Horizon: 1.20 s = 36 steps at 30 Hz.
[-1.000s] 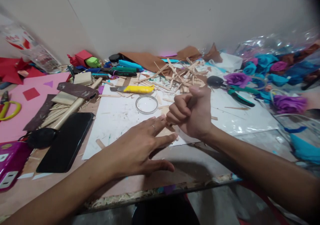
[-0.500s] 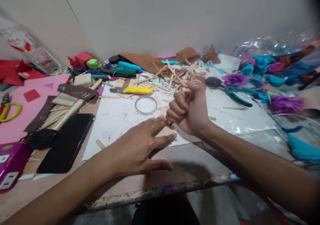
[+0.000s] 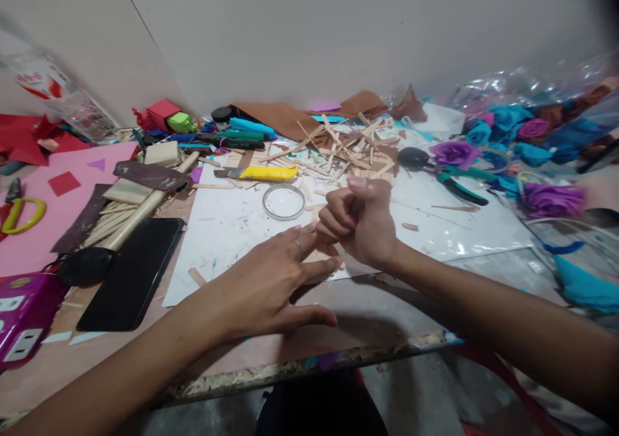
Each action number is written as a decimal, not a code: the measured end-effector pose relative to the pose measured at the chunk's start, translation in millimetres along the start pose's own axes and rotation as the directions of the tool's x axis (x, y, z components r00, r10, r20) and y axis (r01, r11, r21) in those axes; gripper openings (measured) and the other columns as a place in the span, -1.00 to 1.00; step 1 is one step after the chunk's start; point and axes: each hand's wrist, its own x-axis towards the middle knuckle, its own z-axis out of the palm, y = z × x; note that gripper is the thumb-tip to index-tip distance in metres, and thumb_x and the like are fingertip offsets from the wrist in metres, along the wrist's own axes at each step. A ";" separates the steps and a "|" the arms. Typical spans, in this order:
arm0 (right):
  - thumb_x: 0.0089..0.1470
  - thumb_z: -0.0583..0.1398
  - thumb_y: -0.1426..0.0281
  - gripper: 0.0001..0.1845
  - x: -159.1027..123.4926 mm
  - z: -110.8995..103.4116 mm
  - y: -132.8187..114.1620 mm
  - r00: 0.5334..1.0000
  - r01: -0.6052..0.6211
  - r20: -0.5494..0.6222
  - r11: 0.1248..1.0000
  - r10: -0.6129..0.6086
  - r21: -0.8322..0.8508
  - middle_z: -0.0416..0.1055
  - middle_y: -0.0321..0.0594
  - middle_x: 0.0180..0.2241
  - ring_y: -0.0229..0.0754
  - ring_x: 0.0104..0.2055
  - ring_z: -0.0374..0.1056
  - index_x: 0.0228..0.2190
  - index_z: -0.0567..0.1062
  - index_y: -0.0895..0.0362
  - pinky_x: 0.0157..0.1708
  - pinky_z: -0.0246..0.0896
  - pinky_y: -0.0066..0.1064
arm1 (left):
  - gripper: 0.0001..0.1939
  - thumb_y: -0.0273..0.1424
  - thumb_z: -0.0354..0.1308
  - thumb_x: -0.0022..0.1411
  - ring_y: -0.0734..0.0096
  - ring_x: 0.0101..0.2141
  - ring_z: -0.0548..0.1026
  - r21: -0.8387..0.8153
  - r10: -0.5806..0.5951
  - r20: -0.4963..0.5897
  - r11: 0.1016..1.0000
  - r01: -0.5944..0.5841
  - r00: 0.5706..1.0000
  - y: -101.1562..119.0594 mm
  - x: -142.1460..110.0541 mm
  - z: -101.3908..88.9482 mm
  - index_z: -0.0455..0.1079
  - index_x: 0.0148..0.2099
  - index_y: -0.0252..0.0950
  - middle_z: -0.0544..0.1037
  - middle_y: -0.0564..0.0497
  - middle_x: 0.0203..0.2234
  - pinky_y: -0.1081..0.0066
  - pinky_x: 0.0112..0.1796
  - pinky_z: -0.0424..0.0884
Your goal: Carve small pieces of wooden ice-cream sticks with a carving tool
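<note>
My left hand [image 3: 275, 278] lies flat with its fingers spread, a ring on one finger. Its fingertips rest on a thin, flat light-wood piece [image 3: 327, 253] on the white sheet [image 3: 232, 223]. Right beside those fingertips, my right hand [image 3: 360, 223] is closed in a fist, thumb on top. Whatever the fist holds is hidden by the fingers. Just beyond the hands lie a roll of clear tape [image 3: 284, 217] and a yellow box cutter [image 3: 268, 173]. Past them is a heap of thin wooden sticks [image 3: 345, 142].
Left of the sheet are a black phone [image 3: 133, 275], a mallet [image 3: 140, 220], yellow-handled scissors [image 3: 29, 215] and a purple power strip [image 3: 29, 320]. On the right lie green-handled pliers [image 3: 461, 188] and purple paper roses [image 3: 457, 155]. The table's front edge [image 3: 251, 381] is rough.
My right fist has dropped lower and a little to the left, closer to the left fingertips. The left hand stays pressed in place. The view has shifted slightly.
</note>
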 end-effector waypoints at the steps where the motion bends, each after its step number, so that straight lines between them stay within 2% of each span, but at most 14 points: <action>1: 0.12 0.29 -0.11 -0.22 -2.3 -0.1 1.4 1.000 0.016 0.001 1.000 -0.016 -0.008 -0.11 -0.46 -0.79 -0.41 -0.73 -0.19 -0.79 0.11 0.07 -0.68 -0.26 -0.43 | -0.29 0.19 0.09 0.38 -0.19 0.26 0.37 -0.009 -0.002 0.000 1.000 0.002 1.000 0.2 0.2 -0.3 0.42 0.35 -0.13 0.34 -0.24 0.33 -0.12 0.25 0.33; 8: 0.17 0.27 0.02 -0.32 -13.5 -6.7 12.5 0.996 0.058 0.077 0.995 -0.052 -0.077 -0.07 -0.44 -0.75 -0.36 -0.70 -0.14 -0.76 0.18 0.07 -0.68 -0.26 -0.43 | -0.40 0.14 0.16 0.38 -0.12 0.21 0.41 -0.053 0.007 -0.025 0.999 -0.008 1.000 -0.1 -0.4 0.1 0.51 0.21 -0.17 0.41 -0.22 0.25 -0.03 0.24 0.36; 11: 0.20 0.25 0.04 -0.32 -10.2 -8.9 14.1 0.993 0.105 0.059 0.994 -0.103 -0.027 -0.08 -0.46 -0.76 -0.38 -0.71 -0.16 -0.77 0.17 0.08 -0.67 -0.22 -0.42 | -0.38 0.14 0.18 0.37 -0.10 0.18 0.44 -0.052 0.010 -0.045 0.999 -0.012 0.999 0.5 -0.2 0.3 0.50 0.23 -0.17 0.40 -0.23 0.26 -0.03 0.23 0.37; 14: 0.18 0.26 0.04 -0.33 -7.3 -7.1 7.9 0.996 0.084 0.034 0.996 -0.083 -0.006 -0.06 -0.45 -0.76 -0.37 -0.71 -0.14 -0.78 0.18 0.08 -0.67 -0.21 -0.42 | -0.35 0.15 0.19 0.35 -0.12 0.18 0.44 -0.051 0.010 -0.048 0.999 -0.012 0.999 1.3 0.5 0.5 0.48 0.26 -0.16 0.40 -0.24 0.27 -0.04 0.22 0.38; 20: 0.11 0.25 -0.10 -0.23 -6.1 3.3 -15.5 0.992 0.123 -0.012 0.991 -0.122 0.060 -0.18 -0.49 -0.79 -0.40 -0.71 -0.28 -0.80 0.08 0.06 -0.64 -0.23 -0.40 | -0.31 0.14 0.21 0.34 -0.19 0.27 0.39 -0.013 -0.015 -0.017 1.000 0.014 1.000 1.3 -0.3 1.3 0.43 0.34 -0.15 0.35 -0.28 0.33 -0.05 0.22 0.37; 23: 0.11 0.22 -0.20 -0.19 -5.2 3.6 -11.5 0.997 0.074 -0.031 0.997 -0.074 0.023 -0.19 -0.47 -0.81 -0.39 -0.73 -0.27 -0.81 0.07 0.04 -0.66 -0.27 -0.39 | -0.29 0.16 0.20 0.34 -0.22 0.30 0.35 -0.017 -0.008 -0.023 1.000 0.008 1.000 0.8 -0.6 1.6 0.43 0.35 -0.15 0.33 -0.28 0.35 -0.07 0.24 0.37; 27: 0.11 0.22 -0.22 -0.18 -4.2 0.8 -1.6 0.998 0.047 -0.052 0.999 -0.047 0.011 -0.19 -0.47 -0.81 -0.38 -0.73 -0.25 -0.82 0.06 0.04 -0.65 -0.27 -0.38 | -0.29 0.15 0.19 0.35 -0.23 0.31 0.35 -0.013 0.003 -0.036 1.000 -0.004 0.999 0.3 -0.6 1.4 0.41 0.37 -0.15 0.33 -0.30 0.36 -0.13 0.25 0.36; 36: 0.09 0.19 -0.26 -0.17 -1.7 -3.3 -4.2 0.999 0.002 -0.047 1.000 -0.002 -0.002 -0.20 -0.46 -0.81 -0.38 -0.73 -0.27 -0.82 0.05 0.04 -0.65 -0.27 -0.38 | -0.30 0.13 0.19 0.36 -0.24 0.34 0.31 -0.001 0.013 -0.046 1.000 -0.013 0.999 -1.4 -1.5 2.3 0.39 0.38 -0.13 0.27 -0.28 0.41 -0.18 0.29 0.30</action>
